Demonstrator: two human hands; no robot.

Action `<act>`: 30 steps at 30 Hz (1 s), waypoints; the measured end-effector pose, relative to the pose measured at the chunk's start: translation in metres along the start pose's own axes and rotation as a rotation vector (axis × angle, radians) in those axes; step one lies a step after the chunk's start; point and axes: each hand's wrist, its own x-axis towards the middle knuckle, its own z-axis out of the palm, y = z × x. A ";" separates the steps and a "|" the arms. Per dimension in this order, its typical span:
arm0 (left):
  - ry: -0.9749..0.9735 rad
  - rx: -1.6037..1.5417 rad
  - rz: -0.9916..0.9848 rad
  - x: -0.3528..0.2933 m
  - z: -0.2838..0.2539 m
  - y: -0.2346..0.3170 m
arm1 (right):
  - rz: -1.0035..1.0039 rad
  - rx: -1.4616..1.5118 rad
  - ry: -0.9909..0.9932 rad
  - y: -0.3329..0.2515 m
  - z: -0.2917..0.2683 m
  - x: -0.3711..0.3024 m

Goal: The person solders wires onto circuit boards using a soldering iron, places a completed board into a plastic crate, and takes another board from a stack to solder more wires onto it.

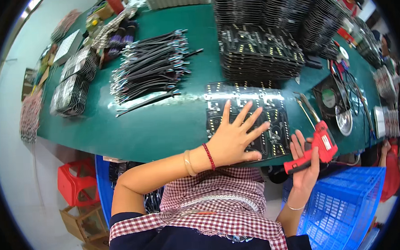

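Circuit panel (273, 115) flat beneath the outspread left hand (234, 141).

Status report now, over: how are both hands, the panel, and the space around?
Left hand spread over panel, hiding part. Right hand holding red tool. Panel flat on table; stack close behind.

Single head-worn fisheye view (left of side-by-side pair), looking steeply down and forward across table (133, 134); wearer's torso (191, 241) nearest, at lower edge; straight edges bowed toward rim.
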 end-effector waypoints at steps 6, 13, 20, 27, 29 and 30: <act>0.547 0.433 -0.359 -0.008 -0.094 -0.155 | -0.097 -0.181 0.057 -0.016 0.003 -0.017; 0.424 0.157 -0.348 -0.047 -0.108 -0.199 | -0.125 -0.284 0.046 -0.023 0.033 -0.009; 0.434 0.010 -0.205 -0.048 -0.127 -0.196 | -0.191 -0.406 -0.005 -0.034 0.063 -0.010; 0.338 -0.179 0.101 -0.022 -0.116 -0.119 | -0.256 -0.534 -0.001 -0.036 0.072 -0.013; 0.178 -0.181 0.006 -0.036 -0.094 -0.105 | -0.166 -0.608 -0.130 -0.036 0.071 -0.013; 0.159 -0.181 -0.019 -0.040 -0.082 -0.109 | -0.088 -0.574 -0.036 -0.030 0.079 -0.015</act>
